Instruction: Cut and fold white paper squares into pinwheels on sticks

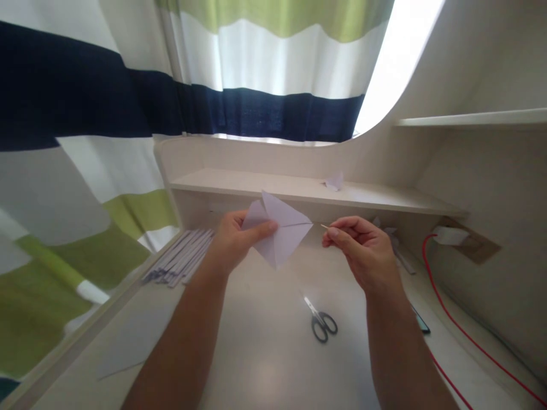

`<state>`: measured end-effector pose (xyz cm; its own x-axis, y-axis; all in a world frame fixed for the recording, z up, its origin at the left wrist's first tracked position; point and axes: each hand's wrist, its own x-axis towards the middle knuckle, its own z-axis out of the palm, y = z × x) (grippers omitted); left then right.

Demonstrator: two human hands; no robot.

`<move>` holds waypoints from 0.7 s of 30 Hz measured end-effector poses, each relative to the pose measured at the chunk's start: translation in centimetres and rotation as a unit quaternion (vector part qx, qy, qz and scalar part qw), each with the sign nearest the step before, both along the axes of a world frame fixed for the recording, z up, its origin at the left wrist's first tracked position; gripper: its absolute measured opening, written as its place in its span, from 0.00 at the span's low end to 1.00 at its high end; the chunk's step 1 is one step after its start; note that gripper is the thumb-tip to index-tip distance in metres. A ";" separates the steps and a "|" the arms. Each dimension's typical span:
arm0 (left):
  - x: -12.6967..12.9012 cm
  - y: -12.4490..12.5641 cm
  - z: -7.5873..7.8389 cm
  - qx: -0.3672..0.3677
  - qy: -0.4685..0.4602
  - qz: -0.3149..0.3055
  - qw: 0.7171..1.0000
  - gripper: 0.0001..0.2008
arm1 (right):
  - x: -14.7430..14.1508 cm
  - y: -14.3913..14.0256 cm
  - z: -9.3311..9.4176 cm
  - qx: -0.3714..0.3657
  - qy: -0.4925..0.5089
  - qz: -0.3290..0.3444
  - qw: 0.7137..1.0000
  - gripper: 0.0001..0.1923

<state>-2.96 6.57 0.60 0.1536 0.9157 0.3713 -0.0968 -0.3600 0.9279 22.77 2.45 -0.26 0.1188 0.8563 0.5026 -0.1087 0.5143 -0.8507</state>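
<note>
Head view: a person's two bare hands are raised above a pale tabletop (265, 364), in front of a striped curtain (256, 68).
Left hand (233, 242): its fingers (262, 229) are clenched on the left part of a folded white paper (284, 230), thumb on the near face, holding it up in the air.
Folded paper: it hangs between the two hands, clear of the tabletop, just below the level of the low shelf (299, 191). It is kite-like, its long axis roughly level, its sharpest corner pointing right toward the other hand; one corner points up, another down.
Right hand (363, 250): its fingers are pinched on a thin pale stick (325, 226), whose tip points left at the paper's right corner, near it but apart.
Scissors (320, 322): lying flat on the tabletop below the hands, blades pointing away and left, handles toward the person.
Paper strips (182, 256): a fanned pile at the left edge of the tabletop.
Red cable (453, 324): runs along the right side from a white plug (448, 234).
Small paper piece (334, 181): resting on the low shelf.
</note>
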 end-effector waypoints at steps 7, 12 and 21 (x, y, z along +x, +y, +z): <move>2.4 -1.2 -1.0 -0.034 0.001 -0.064 0.997 0.11 | 0.5 -2.1 0.9 0.015 0.001 0.047 0.999 0.06; 2.2 -1.8 -1.4 -0.059 -0.012 -0.068 0.996 0.11 | 0.7 -2.5 0.9 0.029 -0.032 0.040 0.998 0.05; 2.3 -1.2 -2.0 -0.084 -0.029 -0.070 0.994 0.11 | 0.6 -2.9 1.0 -0.028 -0.031 0.054 0.998 0.10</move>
